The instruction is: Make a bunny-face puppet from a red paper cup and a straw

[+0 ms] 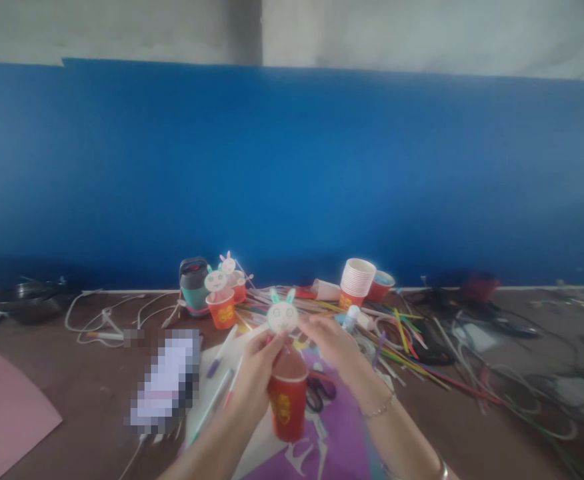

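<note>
A white paper rabbit head (283, 317) with green ears stands upright above a red paper cup (288, 410) with yellow print. My left hand (255, 367) is closed, its thumb and fingers pinching the lower edge of the rabbit head near the cup's rim. Whether the rabbit touches the cup is hidden by the fingers. My right hand (335, 341) reaches in from the other side, fingers stretched out beside the rabbit's right edge. Behind the cup lie scissors (317, 395) with dark handles, on purple paper (342, 427) with white cut scraps.
Two red cups with rabbit heads (221, 310) stand at back left beside a dark green container (193, 287). A cup stack (357, 283), glue stick (351, 317) and colourful thin sticks (412, 360) are at right. A blurred-out phone (167, 377) and pink paper (9, 420) lie left.
</note>
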The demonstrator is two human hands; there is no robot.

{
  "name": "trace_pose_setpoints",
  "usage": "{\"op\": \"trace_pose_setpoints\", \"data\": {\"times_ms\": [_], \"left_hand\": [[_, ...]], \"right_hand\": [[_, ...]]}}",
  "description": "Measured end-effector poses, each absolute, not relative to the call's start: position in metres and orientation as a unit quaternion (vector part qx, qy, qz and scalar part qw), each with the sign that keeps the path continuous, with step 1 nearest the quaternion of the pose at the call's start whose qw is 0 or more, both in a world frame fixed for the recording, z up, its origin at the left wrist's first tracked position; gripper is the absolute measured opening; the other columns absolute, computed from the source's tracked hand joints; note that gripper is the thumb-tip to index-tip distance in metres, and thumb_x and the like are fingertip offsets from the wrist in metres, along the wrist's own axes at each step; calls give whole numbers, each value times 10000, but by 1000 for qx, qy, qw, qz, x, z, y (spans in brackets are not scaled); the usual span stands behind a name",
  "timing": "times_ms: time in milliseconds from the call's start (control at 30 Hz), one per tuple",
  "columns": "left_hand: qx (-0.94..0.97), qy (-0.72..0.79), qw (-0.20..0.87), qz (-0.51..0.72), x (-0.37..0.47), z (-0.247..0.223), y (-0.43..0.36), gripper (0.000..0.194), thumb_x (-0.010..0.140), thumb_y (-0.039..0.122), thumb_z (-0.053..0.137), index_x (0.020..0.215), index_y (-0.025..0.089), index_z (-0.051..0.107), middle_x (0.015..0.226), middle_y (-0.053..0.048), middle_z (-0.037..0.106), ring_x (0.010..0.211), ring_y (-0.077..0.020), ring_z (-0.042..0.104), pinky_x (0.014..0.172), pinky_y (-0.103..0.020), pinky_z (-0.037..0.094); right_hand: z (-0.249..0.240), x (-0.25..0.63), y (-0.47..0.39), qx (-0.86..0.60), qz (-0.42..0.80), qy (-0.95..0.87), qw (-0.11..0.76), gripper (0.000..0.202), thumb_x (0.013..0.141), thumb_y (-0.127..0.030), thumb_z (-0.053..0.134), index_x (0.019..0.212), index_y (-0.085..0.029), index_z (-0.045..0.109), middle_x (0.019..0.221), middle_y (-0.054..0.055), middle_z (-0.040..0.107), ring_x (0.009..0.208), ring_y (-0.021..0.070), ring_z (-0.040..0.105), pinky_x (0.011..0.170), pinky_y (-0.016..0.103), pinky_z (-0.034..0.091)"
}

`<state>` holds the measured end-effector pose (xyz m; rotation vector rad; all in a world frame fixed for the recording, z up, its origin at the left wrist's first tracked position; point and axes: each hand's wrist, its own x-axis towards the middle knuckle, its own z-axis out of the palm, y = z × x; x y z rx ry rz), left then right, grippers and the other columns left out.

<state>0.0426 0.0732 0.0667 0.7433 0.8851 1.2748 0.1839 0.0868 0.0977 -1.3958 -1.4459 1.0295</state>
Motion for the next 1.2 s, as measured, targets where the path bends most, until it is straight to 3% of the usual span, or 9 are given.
{"op": "trace_pose_setpoints", "data": {"times_ms": [133,367,700,900,1200], "left_hand": [[294,388,662,569,40,66,77,291,597,360,837,653,130,666,613,-11,634,562,-108,563,555,-202,413],[271,379,679,568,37,68,80,266,537,291,850,615,130,653,561,-2,628,523,-106,560,532,-204,410],[268,368,687,567,36,69,80,252,537,274,848,615,130,657,578,-3,652,531,-103,579,548,-203,421],[262,368,693,562,36,65,83,233,553,250,838,652,129,665,602,-11,666,545,-116,596,561,-217,441],[228,381,694,567,32,66,87,282,549,304,856,656,131,661,620,-10,672,535,-113,596,553,-224,451]], "right_hand": [[101,190,88,-540,419,-582,441,374,799,-498,554,773,-167,727,798,64,717,780,212,620,666,290,452],[100,196,88,-533,443,-575,435,366,819,-484,574,859,-169,756,863,72,732,842,228,639,692,291,460],[94,197,90,-528,452,-585,417,330,815,-451,586,777,-159,736,754,55,713,722,188,620,660,281,446],[92,196,91,-529,462,-578,414,302,797,-434,609,799,-168,752,788,61,731,773,206,647,678,285,466],[106,200,83,-548,482,-538,422,388,813,-554,573,836,-213,757,830,66,744,776,215,659,572,274,486]]}}
